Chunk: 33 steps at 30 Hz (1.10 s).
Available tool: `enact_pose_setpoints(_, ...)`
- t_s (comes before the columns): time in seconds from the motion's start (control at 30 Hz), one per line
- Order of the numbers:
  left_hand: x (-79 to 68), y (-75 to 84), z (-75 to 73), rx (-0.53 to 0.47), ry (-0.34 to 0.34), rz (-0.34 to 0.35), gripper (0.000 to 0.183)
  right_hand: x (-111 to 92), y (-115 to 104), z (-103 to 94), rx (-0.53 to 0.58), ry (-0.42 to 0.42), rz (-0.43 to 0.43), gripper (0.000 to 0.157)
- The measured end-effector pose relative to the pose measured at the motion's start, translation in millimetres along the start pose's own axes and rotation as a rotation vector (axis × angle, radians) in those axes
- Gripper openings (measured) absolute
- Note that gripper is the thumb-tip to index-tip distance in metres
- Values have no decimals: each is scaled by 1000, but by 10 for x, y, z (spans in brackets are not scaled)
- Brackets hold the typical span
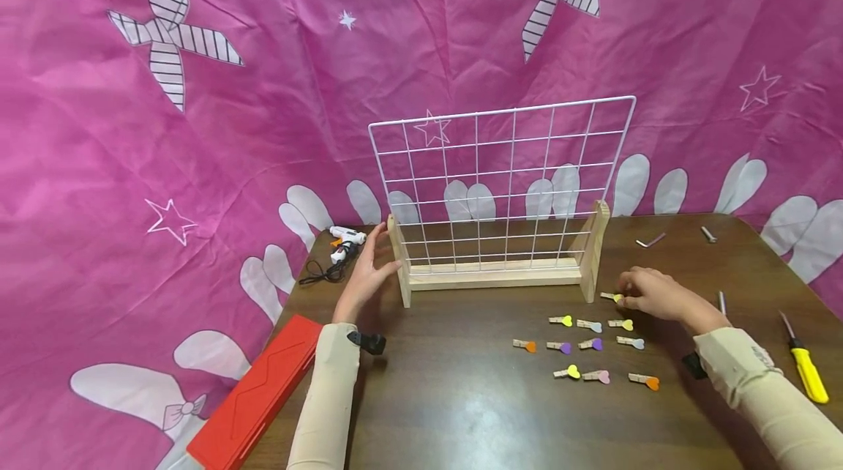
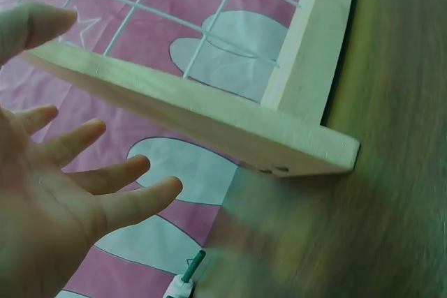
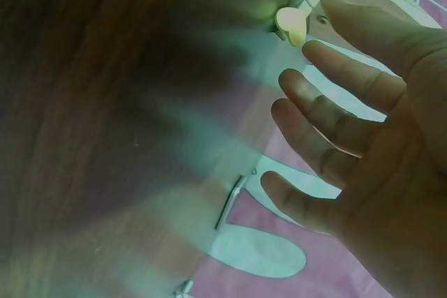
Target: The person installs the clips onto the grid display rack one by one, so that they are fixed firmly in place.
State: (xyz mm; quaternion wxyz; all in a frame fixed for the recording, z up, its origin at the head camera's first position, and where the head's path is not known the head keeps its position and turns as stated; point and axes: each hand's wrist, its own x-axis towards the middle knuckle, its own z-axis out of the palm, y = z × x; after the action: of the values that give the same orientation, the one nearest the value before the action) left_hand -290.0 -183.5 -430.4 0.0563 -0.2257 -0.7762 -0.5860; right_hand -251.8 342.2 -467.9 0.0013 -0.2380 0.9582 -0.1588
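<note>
A white wire grid stands upright in a wooden base with two side supports. Close to its left wooden support is my left hand, thumb and fingers spread; the left wrist view shows the palm facing the support and holding nothing. On the right, my right hand reaches down to a small wooden clothespin with a yellow heart. In the right wrist view, thumb and forefinger stand apart beside this yellow heart clothespin, the other fingers loosely bent. Whether a fingertip touches it is unclear.
Several heart clothespins, including an orange one and a pink one, lie before the base. A red case and a glue gun are at left. A yellow-handled screwdriver and a hex key lie at right.
</note>
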Motion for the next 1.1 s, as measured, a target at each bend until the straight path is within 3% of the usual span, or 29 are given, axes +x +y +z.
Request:
enact_pose_setpoints(0.33,8,4,79,-28,-8,25,64,8,-20,89,-7,-40,14,18)
enact_pose_setpoints(0.73,-7,-14,143,-66,-1,-22,65,-16,-34,94,10,-25,30,16)
enact_pose_setpoints(0.9,-20,-26,163,-60,10,-46,66,-21,-27,58,60,32,59,16)
enact_pose_setpoints(1.1,0,-20,147,-73,23,-22,65,7,-76,-128,114,137,85,15)
